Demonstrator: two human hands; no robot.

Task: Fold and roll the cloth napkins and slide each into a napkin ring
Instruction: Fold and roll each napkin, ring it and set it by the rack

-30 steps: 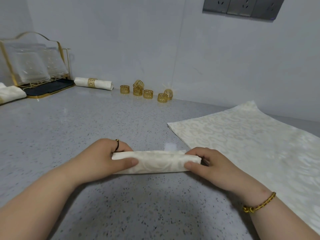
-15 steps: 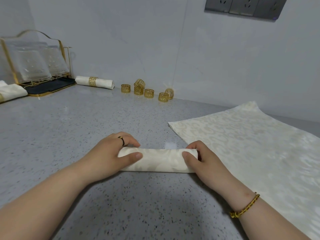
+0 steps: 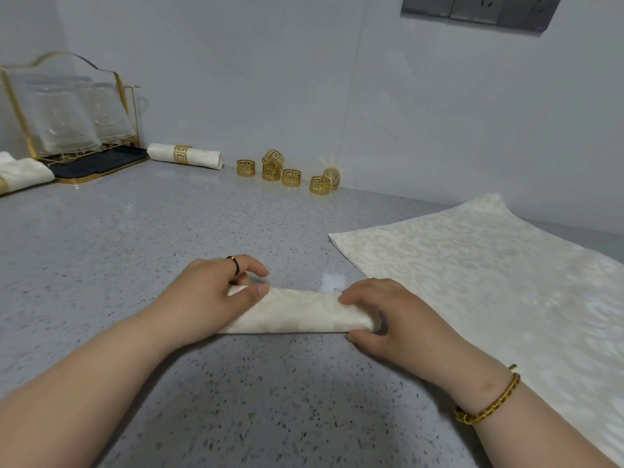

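Grey speckled stone tabletop (image 3: 135,251) meeting a pale, smooth wall (image 3: 236,79) along its far edge. A thin vertical seam (image 3: 351,113) divides the wall panels. A dark grey socket panel (image 3: 479,8) sits high on the right, partly out of view. At far left, a gold-wire rack (image 3: 67,109) of clear glassware stands on a dark tray (image 3: 101,163). Light soft and even, with one faint glare patch on the tabletop.

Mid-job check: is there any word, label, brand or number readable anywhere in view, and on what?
No text can be read.
Gold napkin rings: fret pattern only, no letters.
Wall sockets: no legible marking.
Rolled napkin and flat napkin: woven scrolls, no label showing.
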